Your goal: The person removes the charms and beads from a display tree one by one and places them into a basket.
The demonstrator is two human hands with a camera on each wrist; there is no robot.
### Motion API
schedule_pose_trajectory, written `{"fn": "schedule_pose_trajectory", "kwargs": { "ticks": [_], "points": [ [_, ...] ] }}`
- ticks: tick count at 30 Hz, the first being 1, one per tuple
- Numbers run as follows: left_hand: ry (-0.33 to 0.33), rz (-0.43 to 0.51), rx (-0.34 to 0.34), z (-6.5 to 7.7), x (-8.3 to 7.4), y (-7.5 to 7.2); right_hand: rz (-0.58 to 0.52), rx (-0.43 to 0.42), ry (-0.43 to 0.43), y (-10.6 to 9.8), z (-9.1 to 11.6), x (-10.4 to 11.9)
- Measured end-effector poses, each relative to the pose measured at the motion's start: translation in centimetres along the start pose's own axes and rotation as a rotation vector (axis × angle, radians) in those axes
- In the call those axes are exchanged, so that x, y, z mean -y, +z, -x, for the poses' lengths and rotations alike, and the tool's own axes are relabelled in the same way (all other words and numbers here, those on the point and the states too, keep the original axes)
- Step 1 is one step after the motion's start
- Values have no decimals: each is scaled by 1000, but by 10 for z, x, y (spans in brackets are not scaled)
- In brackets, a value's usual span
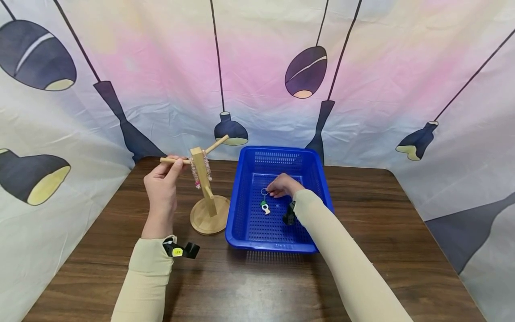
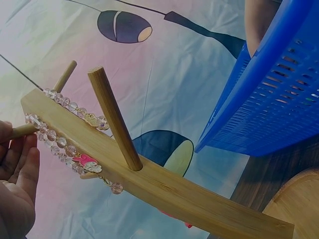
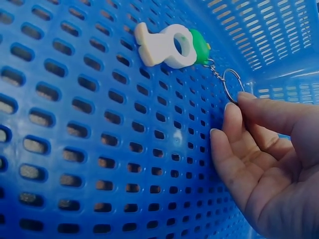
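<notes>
My right hand (image 1: 283, 185) is inside the blue basket (image 1: 235, 210), pinching the metal ring of a keychain (image 3: 172, 46) between thumb and fingertips. A short chain links the ring to a white and green figure with a round hole, which lies over the basket's slotted floor. On the left, my left hand (image 1: 162, 188) grips a peg of the wooden stand (image 1: 204, 179) between thumb and fingers. Pink beaded bracelets (image 2: 62, 142) hang on the stand's upper pegs, one with a pink and white charm. Another peg (image 2: 114, 119) is bare.
The stand's round base (image 1: 201, 219) sits on the dark wood table (image 1: 257, 286), close beside the basket's left wall. A patterned cloth (image 1: 173, 67) with printed lamps hangs behind the table. Small black cameras (image 1: 182, 249) are strapped to both wrists.
</notes>
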State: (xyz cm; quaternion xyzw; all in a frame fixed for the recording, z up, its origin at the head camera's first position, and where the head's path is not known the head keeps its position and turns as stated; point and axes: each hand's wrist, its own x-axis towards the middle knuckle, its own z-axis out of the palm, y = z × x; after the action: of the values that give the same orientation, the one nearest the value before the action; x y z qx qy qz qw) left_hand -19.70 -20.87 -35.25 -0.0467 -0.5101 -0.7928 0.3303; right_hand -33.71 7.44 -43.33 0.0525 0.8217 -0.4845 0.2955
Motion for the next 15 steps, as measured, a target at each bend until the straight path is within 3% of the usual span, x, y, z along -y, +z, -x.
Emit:
{"fn": "schedule_pose_trajectory", "kwargs": {
  "ticks": [15],
  "points": [
    [-1, 13, -2, 0, 0, 1, -10, -80, -40, 7, 0, -3]
  ]
}}
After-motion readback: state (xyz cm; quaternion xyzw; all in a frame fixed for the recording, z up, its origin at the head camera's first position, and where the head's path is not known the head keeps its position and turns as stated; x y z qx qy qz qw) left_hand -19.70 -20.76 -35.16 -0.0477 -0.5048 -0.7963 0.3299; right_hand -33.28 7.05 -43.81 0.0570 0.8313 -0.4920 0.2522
